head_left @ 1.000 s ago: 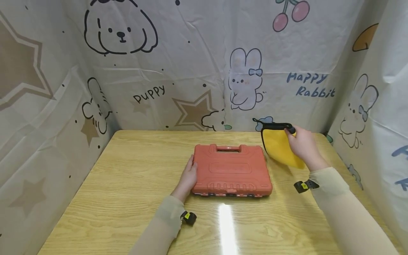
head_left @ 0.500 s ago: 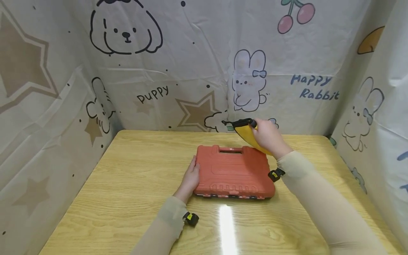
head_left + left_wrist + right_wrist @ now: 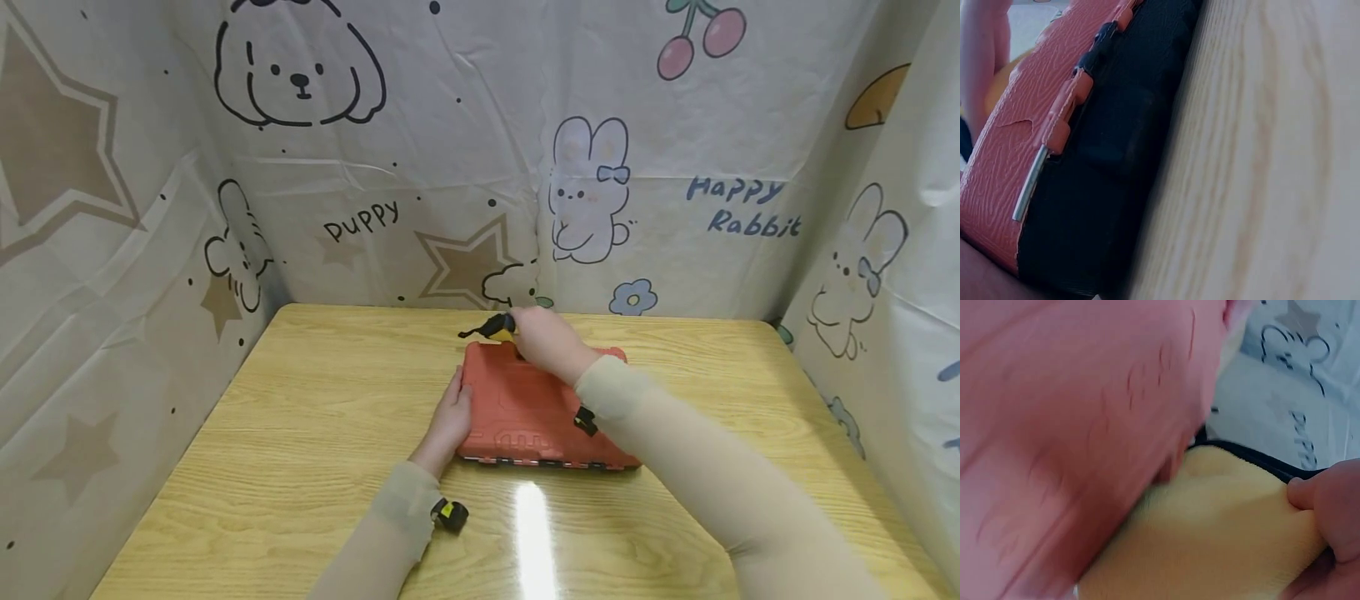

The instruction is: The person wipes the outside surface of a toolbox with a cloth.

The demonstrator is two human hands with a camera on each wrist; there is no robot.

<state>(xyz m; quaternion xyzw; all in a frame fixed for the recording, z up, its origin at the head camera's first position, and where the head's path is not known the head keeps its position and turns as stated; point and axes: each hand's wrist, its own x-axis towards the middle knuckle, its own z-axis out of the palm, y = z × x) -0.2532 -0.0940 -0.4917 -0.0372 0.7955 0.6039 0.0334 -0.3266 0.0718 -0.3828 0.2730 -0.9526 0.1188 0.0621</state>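
A red plastic carrying case (image 3: pixel 495 417) with a dark lower half (image 3: pixel 1097 131) lies flat on the table. My left hand (image 3: pixel 448 421) rests along its left side, with the thumb at the lid's edge. Behind the case, my right hand (image 3: pixel 551 342) pinches a yellow cloth with black edging (image 3: pixel 497 333). In the right wrist view, the thumb and fingers of my right hand (image 3: pixel 1332 519) grip the edge of the cloth (image 3: pixel 1222 519), which hangs beside the case's back side. My right forearm crosses over the right part of the lid and hides some of it.
The wood-grain table (image 3: pixel 315 442) extends around the case, with a bright light reflection in front. A printed fabric sheet (image 3: pixel 450 158) with cartoon animals encloses the back and both sides. Black wrist cameras sit on both sleeves.
My right hand has moved left and lower with the yellow cloth, from right of the case to behind its handle side. My left hand stays at the case's left side; the case has not visibly moved.
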